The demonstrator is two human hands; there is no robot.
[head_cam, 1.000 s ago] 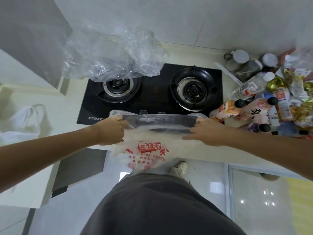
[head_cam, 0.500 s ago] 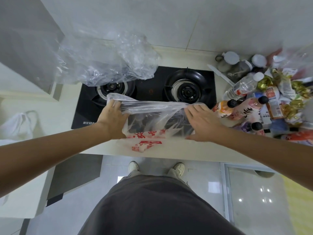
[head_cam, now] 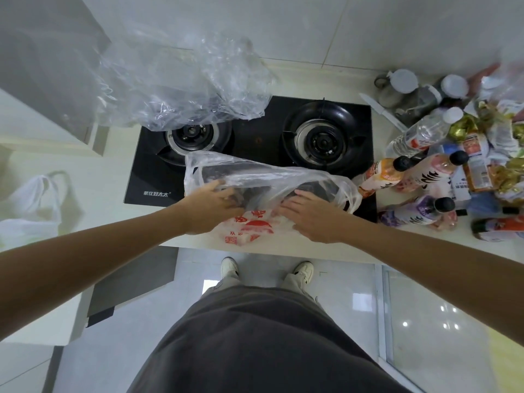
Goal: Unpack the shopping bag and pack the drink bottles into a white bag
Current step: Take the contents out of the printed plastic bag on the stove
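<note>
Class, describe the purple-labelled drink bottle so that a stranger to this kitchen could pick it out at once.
Start at the black gas stove and go to its near right corner. On the counter beside it the purple-labelled bottle lies on its side, black cap pointing right. The two black-capped bottles behind it wear orange and pink labels; only this one is purple.

A black two-burner gas stove [head_cam: 255, 143] is set into the pale countertop [head_cam: 283, 252] at frame centre. A kitchen knife [head_cam: 382, 112] and lidded jars [head_cam: 402, 83] are seen at upper right. A glossy tiled floor [head_cam: 354, 302] fills the bottom.
</note>
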